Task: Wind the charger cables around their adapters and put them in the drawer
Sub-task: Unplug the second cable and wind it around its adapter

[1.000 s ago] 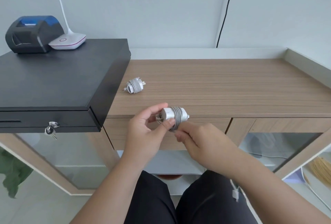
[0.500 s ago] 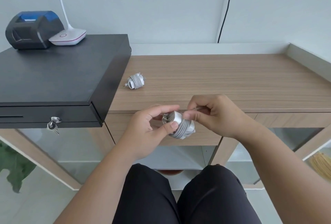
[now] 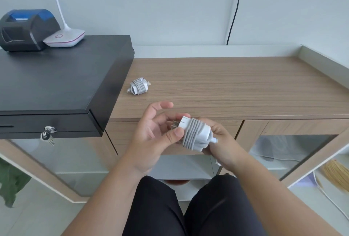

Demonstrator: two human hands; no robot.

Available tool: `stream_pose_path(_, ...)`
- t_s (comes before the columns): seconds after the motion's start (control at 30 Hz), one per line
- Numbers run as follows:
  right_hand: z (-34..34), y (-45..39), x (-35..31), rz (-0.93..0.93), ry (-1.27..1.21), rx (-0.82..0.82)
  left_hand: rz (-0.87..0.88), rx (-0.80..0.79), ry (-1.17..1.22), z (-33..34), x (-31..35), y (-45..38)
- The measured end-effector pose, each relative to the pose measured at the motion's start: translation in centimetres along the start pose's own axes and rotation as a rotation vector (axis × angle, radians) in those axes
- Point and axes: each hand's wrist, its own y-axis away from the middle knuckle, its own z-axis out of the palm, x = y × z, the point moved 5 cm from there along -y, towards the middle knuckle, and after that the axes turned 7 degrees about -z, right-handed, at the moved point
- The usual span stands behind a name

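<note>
Two hands meet at the desk's front edge, head view; since half a second ago the right hand (image 3: 221, 141) has dropped from above the wound charger (image 3: 196, 134) to beneath it, and the charger's prongs now point left, cable plug jutting right. Left hand (image 3: 153, 132): thumb pressed on the charger's near side, fingers loosely spread behind; right hand: fingers curled under the coils, cradling them. Second wound charger (image 3: 139, 85) lies on the wooden desk (image 3: 236, 88), just beside the black cash drawer (image 3: 56, 77), keys (image 3: 48, 134) in its lock; receipt printer (image 3: 24, 28) and lamp base (image 3: 64, 37) on top.
</note>
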Motion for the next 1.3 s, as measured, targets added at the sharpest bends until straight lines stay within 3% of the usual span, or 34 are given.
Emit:
stream_pose_path(0.23, 1.3, 0.3, 1.9, 0.094, 0.103, 0.195, 0.031, 0.283, 0.175, 0.3, -1.2, -0.8)
stream_pose_path(0.33, 1.9, 0.7, 2.3, 0.034, 0.335, 0.172, 0.034, 0.382, 0.192, -0.1, -1.4, -1.0)
stream_pose_path(0.5, 2.7, 1.7, 0.8, -0.086, 0.827, 0.089, 0.049, 0.434, -0.031, -0.7, -1.8, -1.2)
stream_pose_path(0.77, 1.5, 1.9, -3.2, -0.260, 1.121, 0.043, 0.100, 0.443, -0.492, -0.9, -1.0, -0.8)
stream_pose_path(1.03, -0.4, 1.0, -5.7, -0.505, 1.047, 0.043, 0.110, 0.380, -0.629, -0.3, -0.3, -0.3)
stream_pose_path(1.2, 0.5, 1.1, -6.0, -0.578, 0.921, -0.090, 0.071, 0.451, -0.565, -0.7, -0.3, -0.5)
stream_pose_path(1.3, 0.5, 1.1, -6.0, -0.592, 0.912, -0.071, 0.041, 0.459, -0.501, -0.8, -0.5, -0.6)
